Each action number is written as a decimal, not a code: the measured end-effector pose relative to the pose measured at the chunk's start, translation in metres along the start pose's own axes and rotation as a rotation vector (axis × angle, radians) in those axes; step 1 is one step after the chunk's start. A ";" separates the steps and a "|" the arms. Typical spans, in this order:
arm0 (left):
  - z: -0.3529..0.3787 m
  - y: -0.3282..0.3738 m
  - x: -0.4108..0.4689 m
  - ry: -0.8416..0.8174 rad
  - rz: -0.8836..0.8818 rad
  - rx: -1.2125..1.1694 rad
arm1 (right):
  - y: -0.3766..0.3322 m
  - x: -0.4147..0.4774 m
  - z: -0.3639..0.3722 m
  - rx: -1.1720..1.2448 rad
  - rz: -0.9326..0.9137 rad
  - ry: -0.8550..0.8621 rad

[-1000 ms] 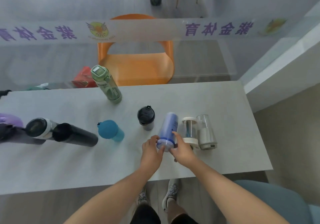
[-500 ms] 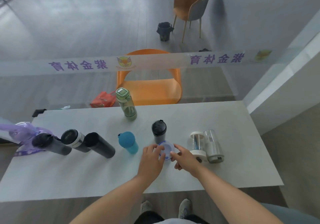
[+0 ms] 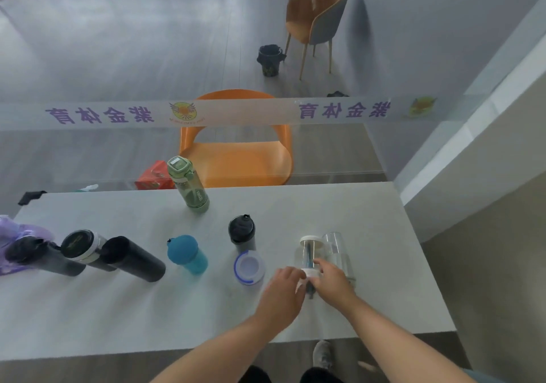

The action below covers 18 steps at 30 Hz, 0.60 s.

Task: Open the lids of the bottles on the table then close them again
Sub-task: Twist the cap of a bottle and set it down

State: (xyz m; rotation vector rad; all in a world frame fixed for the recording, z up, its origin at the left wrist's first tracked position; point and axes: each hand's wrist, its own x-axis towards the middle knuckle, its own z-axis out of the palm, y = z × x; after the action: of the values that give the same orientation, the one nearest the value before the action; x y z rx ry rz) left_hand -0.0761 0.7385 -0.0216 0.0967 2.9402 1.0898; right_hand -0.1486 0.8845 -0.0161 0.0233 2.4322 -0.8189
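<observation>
Several bottles stand on the grey table (image 3: pixel 369 220). My left hand (image 3: pixel 280 292) and my right hand (image 3: pixel 332 282) close in from either side on the white base of a clear bottle with a white lid (image 3: pixel 308 249). My fingers touch its lower part, which hides the base. Just left of my hands the blue bottle with a pale lid (image 3: pixel 249 267) stands alone, upright. Further along are a black tumbler (image 3: pixel 242 233), a teal bottle (image 3: pixel 186 254) and a green bottle (image 3: pixel 189 187).
A second clear bottle (image 3: pixel 338 249) stands right behind the held one. Three dark bottles (image 3: pixel 133 260) and a purple bag (image 3: pixel 17 234) crowd the table's left end. Beyond a glass partition are an orange chair (image 3: pixel 236 158) and a red box (image 3: pixel 153 175).
Both hands set the blue bottle upright on the table, let it go, and moved right to the clear white-lidded bottle. The camera tilted up.
</observation>
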 end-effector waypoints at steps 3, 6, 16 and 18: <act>0.034 -0.002 0.017 -0.035 -0.391 -0.079 | 0.006 0.007 -0.014 -0.065 -0.027 -0.090; 0.054 -0.003 0.033 -0.090 -0.618 -0.136 | 0.011 0.018 -0.020 -0.065 -0.077 -0.166; 0.072 0.018 0.045 0.122 -0.787 -0.269 | 0.018 0.050 -0.017 0.091 -0.032 -0.242; 0.065 0.029 0.046 0.197 -0.762 -0.240 | 0.020 0.055 -0.020 0.116 -0.002 -0.243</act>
State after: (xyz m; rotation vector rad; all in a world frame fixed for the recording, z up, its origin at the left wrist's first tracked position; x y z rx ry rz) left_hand -0.1191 0.8058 -0.0509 -1.0766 2.5369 1.3130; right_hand -0.2008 0.9031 -0.0427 -0.0325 2.1559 -0.9069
